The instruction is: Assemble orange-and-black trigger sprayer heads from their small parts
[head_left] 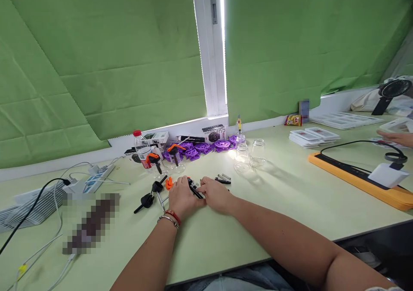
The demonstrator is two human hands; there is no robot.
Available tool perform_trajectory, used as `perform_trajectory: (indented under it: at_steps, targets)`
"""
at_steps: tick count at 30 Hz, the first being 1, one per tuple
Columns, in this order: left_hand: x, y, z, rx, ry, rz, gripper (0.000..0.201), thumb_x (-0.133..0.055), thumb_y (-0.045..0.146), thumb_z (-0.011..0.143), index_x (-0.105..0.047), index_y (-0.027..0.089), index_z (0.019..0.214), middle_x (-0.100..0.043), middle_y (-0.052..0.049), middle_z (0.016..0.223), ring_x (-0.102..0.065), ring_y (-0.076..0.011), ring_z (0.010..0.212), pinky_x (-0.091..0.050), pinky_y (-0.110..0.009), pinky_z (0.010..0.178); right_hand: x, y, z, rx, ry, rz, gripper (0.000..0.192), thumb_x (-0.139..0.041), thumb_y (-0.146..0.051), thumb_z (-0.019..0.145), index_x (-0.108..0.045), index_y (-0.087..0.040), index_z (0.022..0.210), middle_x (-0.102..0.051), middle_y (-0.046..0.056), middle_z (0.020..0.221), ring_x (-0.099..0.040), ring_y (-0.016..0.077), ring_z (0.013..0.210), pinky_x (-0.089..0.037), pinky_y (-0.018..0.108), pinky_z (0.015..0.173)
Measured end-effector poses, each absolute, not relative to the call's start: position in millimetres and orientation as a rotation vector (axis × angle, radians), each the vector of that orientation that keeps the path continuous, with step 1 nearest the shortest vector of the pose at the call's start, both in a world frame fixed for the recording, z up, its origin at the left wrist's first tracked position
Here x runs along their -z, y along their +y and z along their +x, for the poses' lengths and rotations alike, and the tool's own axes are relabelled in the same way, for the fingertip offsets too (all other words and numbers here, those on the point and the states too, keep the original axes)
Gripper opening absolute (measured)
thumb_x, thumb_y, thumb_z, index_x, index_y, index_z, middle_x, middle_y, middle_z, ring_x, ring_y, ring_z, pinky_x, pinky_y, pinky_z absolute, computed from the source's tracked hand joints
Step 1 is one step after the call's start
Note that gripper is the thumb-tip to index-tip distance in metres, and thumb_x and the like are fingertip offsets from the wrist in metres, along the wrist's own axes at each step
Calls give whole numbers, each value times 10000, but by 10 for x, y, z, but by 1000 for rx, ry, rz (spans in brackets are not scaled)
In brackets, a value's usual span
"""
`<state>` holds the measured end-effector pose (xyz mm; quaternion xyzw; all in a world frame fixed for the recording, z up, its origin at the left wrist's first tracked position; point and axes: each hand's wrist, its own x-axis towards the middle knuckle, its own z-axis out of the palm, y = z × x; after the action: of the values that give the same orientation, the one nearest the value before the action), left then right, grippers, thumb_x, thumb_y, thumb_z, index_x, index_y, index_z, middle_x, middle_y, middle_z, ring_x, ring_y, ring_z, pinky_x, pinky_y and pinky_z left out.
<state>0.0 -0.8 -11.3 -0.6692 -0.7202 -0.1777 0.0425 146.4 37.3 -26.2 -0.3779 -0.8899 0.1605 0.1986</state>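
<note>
Over the middle of the table, my left hand (185, 197) is closed around a black bar-shaped part (195, 191), much of it hidden under the fingers. My right hand (215, 194) pinches the same part from the other side, its fingertips close to my left thumb. Beside my left hand lie black-ended pieces with metal rods (147, 201) and an orange plastic piece (169, 183). Just beyond my right hand are small metal springs (225, 177) and a short black piece (223, 181).
Behind are purple plastic parts (203, 148), glass jars (258, 149), a red-capped bottle (138, 142) and a boxed cup holder (214, 133). Left lies a power strip (98, 178) with cables. Right are an orange-edged bar (358, 181), white card stacks (305, 139) and another person's hand (395, 137).
</note>
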Motion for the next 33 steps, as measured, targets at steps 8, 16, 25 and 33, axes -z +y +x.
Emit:
perform_trajectory:
  at_steps: [8,16,25,33]
  targets:
    - [129,36,-9,499,-2230,-2045,553,-701,438,484,-475,208,933,-562,-71,1006,-549,-258,929,-381,-316,730,219,383,1479,-402,-2533,-1100,212,-530,-62,701,-676,-183,796,-521,30,910,-472,108,695,-258,236,565]
    - [148,52,-19,485,-2212,-2041,559,-707,451,477,-469,207,920,-565,-69,1001,-555,-263,928,-385,-316,731,218,388,1477,-341,-2573,-1106,195,-547,-86,688,-661,-190,807,-520,24,914,-496,112,698,-264,243,555]
    - [134,45,-9,481,-2222,-2047,564,-699,468,481,-479,205,929,-568,-76,1010,-555,-267,935,-380,-316,706,186,375,1490,-320,-2582,-1124,162,-559,-87,703,-639,-181,808,-522,24,923,-507,112,710,-256,239,554]
    - [104,34,5,491,-2219,-2058,627,-699,542,440,-479,203,920,-565,-84,998,-554,-271,923,-390,-324,707,232,394,1489,-305,-2596,-1112,175,-557,-92,690,-650,-177,811,-533,30,936,-493,115,694,-257,243,563]
